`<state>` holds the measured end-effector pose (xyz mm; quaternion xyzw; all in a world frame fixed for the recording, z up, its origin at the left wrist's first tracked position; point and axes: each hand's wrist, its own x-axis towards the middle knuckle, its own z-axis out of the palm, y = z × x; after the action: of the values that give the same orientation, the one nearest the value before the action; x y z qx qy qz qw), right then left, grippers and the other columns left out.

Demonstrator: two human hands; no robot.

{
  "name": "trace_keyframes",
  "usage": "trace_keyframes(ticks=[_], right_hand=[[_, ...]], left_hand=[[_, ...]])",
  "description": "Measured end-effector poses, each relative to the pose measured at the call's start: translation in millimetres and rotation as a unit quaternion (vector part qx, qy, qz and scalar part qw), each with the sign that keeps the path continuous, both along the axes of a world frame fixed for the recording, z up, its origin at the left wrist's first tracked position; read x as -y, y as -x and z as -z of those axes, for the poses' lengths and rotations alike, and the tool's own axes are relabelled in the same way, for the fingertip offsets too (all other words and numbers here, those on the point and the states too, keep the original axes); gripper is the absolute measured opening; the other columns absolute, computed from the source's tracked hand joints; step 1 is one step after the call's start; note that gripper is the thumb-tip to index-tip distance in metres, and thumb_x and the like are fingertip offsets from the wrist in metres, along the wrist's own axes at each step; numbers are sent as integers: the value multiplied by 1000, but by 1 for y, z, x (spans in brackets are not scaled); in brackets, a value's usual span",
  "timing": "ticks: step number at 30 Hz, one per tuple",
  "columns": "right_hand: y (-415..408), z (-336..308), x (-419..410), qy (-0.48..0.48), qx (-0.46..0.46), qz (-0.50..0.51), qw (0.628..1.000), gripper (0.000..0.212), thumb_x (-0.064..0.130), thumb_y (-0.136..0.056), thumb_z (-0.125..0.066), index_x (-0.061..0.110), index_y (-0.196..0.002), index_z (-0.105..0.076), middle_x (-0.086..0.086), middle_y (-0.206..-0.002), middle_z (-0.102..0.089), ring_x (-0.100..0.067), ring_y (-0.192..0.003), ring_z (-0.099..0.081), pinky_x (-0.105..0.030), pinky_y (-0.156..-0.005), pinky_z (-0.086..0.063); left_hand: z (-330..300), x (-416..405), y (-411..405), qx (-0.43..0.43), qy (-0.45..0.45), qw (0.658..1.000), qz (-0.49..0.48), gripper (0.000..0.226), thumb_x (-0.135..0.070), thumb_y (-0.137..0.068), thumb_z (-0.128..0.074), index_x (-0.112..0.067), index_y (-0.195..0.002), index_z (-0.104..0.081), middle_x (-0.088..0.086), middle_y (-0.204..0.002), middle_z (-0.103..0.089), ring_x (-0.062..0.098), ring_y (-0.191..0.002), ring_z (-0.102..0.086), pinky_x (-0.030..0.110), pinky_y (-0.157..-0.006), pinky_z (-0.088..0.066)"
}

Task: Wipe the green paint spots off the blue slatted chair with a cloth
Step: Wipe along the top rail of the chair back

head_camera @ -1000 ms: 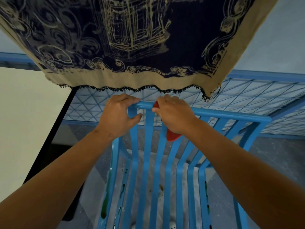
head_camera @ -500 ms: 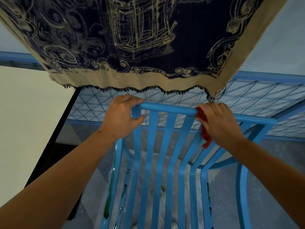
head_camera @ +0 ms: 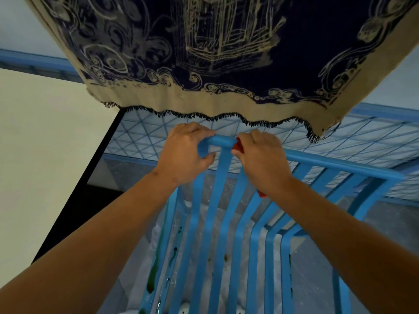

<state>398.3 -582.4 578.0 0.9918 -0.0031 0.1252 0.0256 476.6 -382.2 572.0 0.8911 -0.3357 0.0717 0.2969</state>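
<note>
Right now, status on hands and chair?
Left hand grips blue slatted chair top rail. Right hand presses red cloth there. Green paint spots remain.

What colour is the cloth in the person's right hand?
Red; the cloth shows beside the right hand in the head view.

left hand gripping blue chair rail, right hand holding red cloth

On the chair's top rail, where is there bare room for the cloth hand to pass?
Free: the top rail rightward from the right hand to the corner. Crowded: the left end, where the left hand grips the corner and the red cloth leaves only a short bare stretch between.
</note>
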Motion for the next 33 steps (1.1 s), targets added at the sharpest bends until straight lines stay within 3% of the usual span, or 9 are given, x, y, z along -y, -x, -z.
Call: trace_keyframes(ticks=[5,10,13,17,19,22,30,33], right_hand=[[-22,0,-34,0,-19,-18,1000,35,41,-97,-59,7,-106,-63,-13,-92,-62,-34,-81,-60,-43,-73,-44],[-7,-7,-7,-2,-35,-57,998,35,38,-98,-57,11,-120,-56,-10,-100,-60,-31,-82,-59,-44,-79,-45],[14,-13,19,-16,-55,-43,997,33,36,-99,-58,12,-122,-54,-8,-101,-60,-27,-83,-57,-43,-82,-46],[36,-22,53,-24,-97,-17,995,37,40,-99,-47,13,-123,-53,-7,-103,-60,-27,-87,-57,-44,-87,-47],[38,-23,60,-30,-103,0,994,37,41,-99,-48,14,-122,-54,-7,-103,-60,-28,-88,-58,-45,-87,-48],[31,-16,57,-11,-72,2,997,33,38,-97,-53,9,-113,-57,-10,-94,-60,-31,-80,-57,-44,-79,-46],[-15,5,-24,7,17,-32,999,32,36,-96,-64,8,-113,-61,-10,-98,-64,-27,-86,-62,-42,-80,-50],[-35,12,-62,-21,54,-40,998,28,27,-93,-70,10,-114,-62,-6,-99,-64,-26,-87,-60,-41,-81,-48]], left_hand=[[-14,-4,-7,-20,-39,998,35,51,-28,-77,-75,-12,-125,-70,6,-114,-70,24,-104,-66,43,-95,-52],[-22,-17,-6,-16,-56,998,26,60,-30,-79,-77,-16,-135,-62,5,-136,-61,25,-124,-56,42,-111,-40],[-24,-34,-5,-101,-7,994,-34,78,-28,-80,-83,-17,-148,-46,2,-148,-47,17,-133,-45,27,-113,-35],[-17,-51,-7,-316,112,934,-123,98,-30,-79,-85,-24,-157,-26,-9,-145,-47,10,-121,-55,13,-84,-46],[-14,-59,-8,-378,149,906,-118,95,-26,-79,-85,-22,-156,-30,-7,-141,-55,9,-116,-61,17,-84,-53],[-11,-64,-6,-381,148,908,-89,70,-19,-81,-83,-26,-143,-50,-6,-129,-64,6,-115,-63,36,-100,-55],[-2,-69,-5,-386,150,907,-77,65,-6,-85,-76,-31,-140,-53,-11,-129,-63,7,-120,-60,43,-107,-50],[-2,-70,-5,-390,146,906,-75,68,-2,-84,-75,-31,-142,-52,-12,-130,-63,8,-121,-61,43,-106,-50]])
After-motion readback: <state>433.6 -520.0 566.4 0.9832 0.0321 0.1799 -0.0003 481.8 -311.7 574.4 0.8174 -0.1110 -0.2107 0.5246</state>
